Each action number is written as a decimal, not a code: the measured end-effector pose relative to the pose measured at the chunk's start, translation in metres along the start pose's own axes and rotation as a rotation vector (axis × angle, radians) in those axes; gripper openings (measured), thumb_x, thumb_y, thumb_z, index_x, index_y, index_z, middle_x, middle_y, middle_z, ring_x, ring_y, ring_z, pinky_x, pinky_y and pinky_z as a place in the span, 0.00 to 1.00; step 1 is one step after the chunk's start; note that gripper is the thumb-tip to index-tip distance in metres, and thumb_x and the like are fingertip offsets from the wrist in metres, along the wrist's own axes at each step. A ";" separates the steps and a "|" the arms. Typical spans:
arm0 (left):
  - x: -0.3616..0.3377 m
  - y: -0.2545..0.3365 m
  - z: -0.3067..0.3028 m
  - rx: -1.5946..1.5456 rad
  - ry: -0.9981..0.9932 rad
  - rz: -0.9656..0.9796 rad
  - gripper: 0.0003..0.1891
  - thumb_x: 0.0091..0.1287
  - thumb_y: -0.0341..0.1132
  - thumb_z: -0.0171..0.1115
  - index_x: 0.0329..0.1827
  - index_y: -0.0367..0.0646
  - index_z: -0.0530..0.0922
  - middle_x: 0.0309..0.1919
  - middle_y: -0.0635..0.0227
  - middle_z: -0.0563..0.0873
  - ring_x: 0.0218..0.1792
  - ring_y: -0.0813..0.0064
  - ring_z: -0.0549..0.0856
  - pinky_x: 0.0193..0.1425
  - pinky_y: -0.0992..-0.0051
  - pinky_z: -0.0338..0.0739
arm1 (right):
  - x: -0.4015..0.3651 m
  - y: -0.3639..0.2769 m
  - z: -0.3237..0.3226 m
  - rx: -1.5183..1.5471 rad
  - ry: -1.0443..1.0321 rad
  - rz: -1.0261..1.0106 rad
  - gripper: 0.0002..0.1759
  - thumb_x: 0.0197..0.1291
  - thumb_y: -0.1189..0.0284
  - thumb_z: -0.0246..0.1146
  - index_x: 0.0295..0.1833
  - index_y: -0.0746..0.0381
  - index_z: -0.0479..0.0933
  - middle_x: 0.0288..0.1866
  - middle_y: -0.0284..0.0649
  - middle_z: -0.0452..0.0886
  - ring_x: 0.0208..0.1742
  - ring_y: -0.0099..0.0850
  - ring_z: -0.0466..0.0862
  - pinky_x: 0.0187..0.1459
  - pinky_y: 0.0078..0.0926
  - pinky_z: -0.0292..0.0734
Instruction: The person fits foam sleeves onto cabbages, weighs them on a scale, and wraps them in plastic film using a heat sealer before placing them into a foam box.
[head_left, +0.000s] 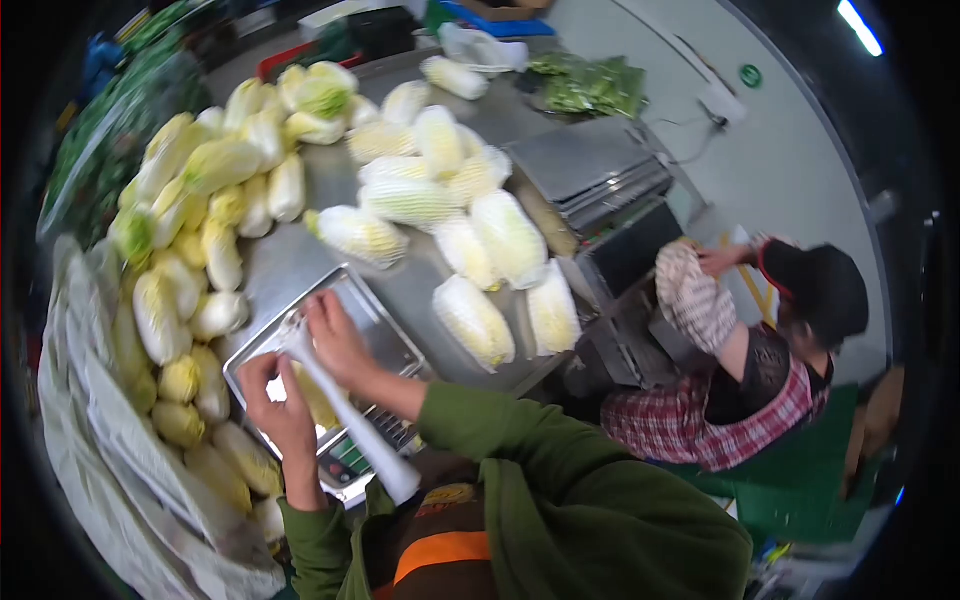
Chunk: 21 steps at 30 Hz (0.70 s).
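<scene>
A white foam net sleeve (355, 425) hangs stretched between my hands, over a metal weighing scale (385, 325). My right hand (338, 340) pinches the upper end of the sleeve. My left hand (280, 405) is beside that end, thumb and fingers curled and apart, with no object visible between them. Under the sleeve, a yellowish cabbage (318, 400) lies on the scale, partly hidden by the sleeve and my hands. Cabbages in white net sleeves (408, 203) lie beyond the scale to the right. Bare cabbages (222, 166) are heaped on the left.
A grey plastic sheet (115, 420) borders the heap on the left. Metal trays (590, 165) and bagged green vegetables (590, 85) are at the back right. Another person (770, 370) in a checked apron and black cap works at the right.
</scene>
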<state>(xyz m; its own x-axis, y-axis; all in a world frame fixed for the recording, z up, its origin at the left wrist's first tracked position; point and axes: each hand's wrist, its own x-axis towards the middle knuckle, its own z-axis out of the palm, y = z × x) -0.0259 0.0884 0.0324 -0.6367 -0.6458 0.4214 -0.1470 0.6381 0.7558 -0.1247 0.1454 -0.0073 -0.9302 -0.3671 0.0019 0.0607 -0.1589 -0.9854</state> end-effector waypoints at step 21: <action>0.003 -0.087 -0.078 -0.917 -0.857 -1.040 0.18 0.60 0.33 0.71 0.51 0.34 0.80 0.41 0.68 0.86 0.38 0.80 0.83 0.42 0.79 0.77 | -0.015 0.006 -0.088 0.451 -0.704 0.801 0.27 0.68 0.72 0.61 0.69 0.68 0.65 0.58 0.41 0.79 0.53 0.30 0.83 0.56 0.30 0.79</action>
<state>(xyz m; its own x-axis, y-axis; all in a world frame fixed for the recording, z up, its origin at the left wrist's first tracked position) 0.0440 -0.0017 0.0064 -0.8134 -0.0055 -0.5817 -0.4831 -0.5506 0.6808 -0.1426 0.2309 -0.0279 -0.1679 -0.9171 -0.3615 0.7973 0.0894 -0.5969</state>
